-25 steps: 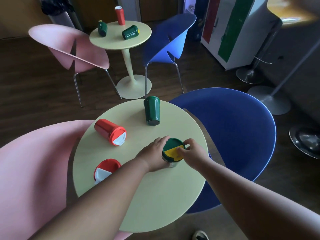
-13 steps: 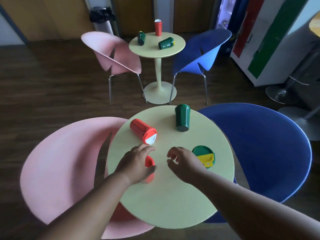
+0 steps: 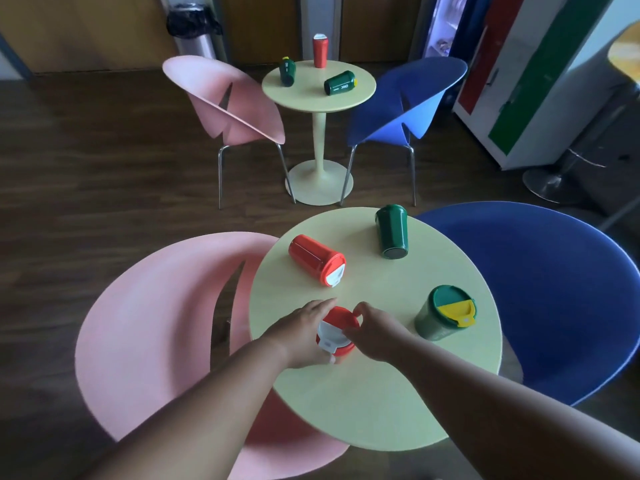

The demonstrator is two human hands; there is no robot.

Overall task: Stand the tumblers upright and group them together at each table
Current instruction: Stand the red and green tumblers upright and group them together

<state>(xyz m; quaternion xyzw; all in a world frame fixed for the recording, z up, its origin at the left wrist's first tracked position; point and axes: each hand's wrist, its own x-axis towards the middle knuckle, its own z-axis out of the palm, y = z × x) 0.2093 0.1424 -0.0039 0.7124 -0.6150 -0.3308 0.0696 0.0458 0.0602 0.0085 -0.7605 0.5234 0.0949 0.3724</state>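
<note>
Near table [image 3: 346, 403], 4 tumblers. Item 1: upright red tumbler [image 3: 337, 329], 8 o'clock sector; your left hand [image 3: 303, 332] and right hand [image 3: 375, 336] curl round it. Upright green tumbler [image 3: 445, 315], 3 o'clock. Toppled: red tumbler [image 3: 317, 259], 11 o'clock; green tumbler [image 3: 392, 232], 1 o'clock.

We see a café-style lounge or break area. Two small round pale-yellow pedestal tables, the near table [image 3: 381, 410] and the far table [image 3: 356, 98], are each flanked by a moulded pink chair [image 3: 228, 105] and a blue chair [image 3: 408, 109] on thin metal legs. Lidded travel tumblers, such as the red tumbler [image 3: 317, 259], lie or stand on both tabletops. We also note dark wood-plank flooring [image 3: 104, 174], a lined waste bin [image 3: 192, 32] against the wood-panelled wall, chrome stool bases [image 3: 550, 183], and a white cabinet with red and green panels [image 3: 540, 81].
</note>
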